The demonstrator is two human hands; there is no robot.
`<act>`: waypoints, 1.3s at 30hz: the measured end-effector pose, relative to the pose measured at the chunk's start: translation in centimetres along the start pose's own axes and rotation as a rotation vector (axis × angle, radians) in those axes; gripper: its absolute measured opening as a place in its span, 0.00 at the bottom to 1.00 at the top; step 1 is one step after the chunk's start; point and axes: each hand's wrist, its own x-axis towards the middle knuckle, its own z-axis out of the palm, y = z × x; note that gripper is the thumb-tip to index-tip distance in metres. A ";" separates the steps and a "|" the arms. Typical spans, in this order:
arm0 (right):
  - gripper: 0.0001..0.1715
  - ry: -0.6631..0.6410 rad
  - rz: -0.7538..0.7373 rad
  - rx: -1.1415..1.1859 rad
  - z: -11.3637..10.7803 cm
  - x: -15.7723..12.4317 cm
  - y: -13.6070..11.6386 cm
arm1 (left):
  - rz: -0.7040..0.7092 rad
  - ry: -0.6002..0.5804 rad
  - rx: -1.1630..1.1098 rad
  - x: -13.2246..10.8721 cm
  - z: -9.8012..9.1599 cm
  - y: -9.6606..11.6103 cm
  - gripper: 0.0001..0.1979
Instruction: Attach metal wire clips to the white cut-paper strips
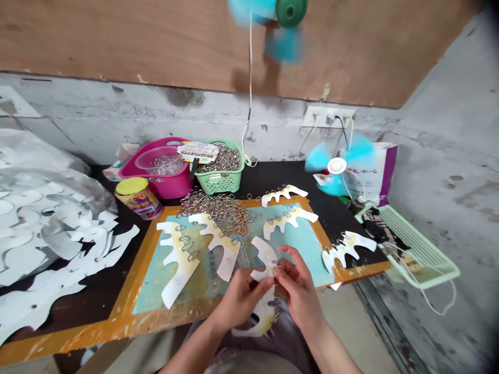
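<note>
My left hand (239,298) and my right hand (296,283) both pinch a white scalloped cutout (265,257) above the board's near edge. A small metal ring (278,263) sits at the cutout's edge by my right fingertips. Its lower part hangs behind my hands, partly hidden. Several similar cutouts, with rings along their edges, lie on the teal-and-orange board (128,306), including one (177,259) at its left and one (345,249) at its right corner. A heap of loose metal rings (216,210) lies at the board's far edge.
A green basket of rings (222,179) and a pink basin (177,187) stand behind the board, beside a printed can (139,198). A large pile of white cutouts (47,234) lies at left. Spinning blue fans (339,166) stand at right and overhead, with cords running to a wall socket (327,117).
</note>
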 end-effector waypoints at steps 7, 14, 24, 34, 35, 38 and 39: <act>0.29 -0.359 0.224 -0.085 -2.1 1.6 -1.5 | -0.012 -0.163 -0.044 0.2 -1.1 1.2 0.18; 0.21 -0.329 0.163 -0.251 -1.0 0.7 -1.2 | 0.015 -0.315 0.048 -0.3 -1.9 2.5 0.19; 0.24 -0.175 0.409 0.128 -0.3 0.2 2.0 | -0.027 -0.416 -0.136 0.1 -1.7 1.0 0.25; 0.22 -0.128 0.203 -0.034 -1.1 1.3 0.9 | -0.054 -0.334 0.018 -0.5 -1.6 0.1 0.29; 0.23 -0.104 0.197 -0.010 -1.0 1.3 0.8 | -0.036 -0.311 0.008 -0.6 -1.6 -0.1 0.32; 0.22 -0.063 0.219 0.070 -0.8 1.5 0.7 | -0.022 -0.308 -0.041 -0.8 -1.7 -0.3 0.36; 0.21 -0.050 0.230 0.101 -0.8 1.6 0.7 | -0.047 -0.335 -0.031 -0.8 -1.7 -0.2 0.33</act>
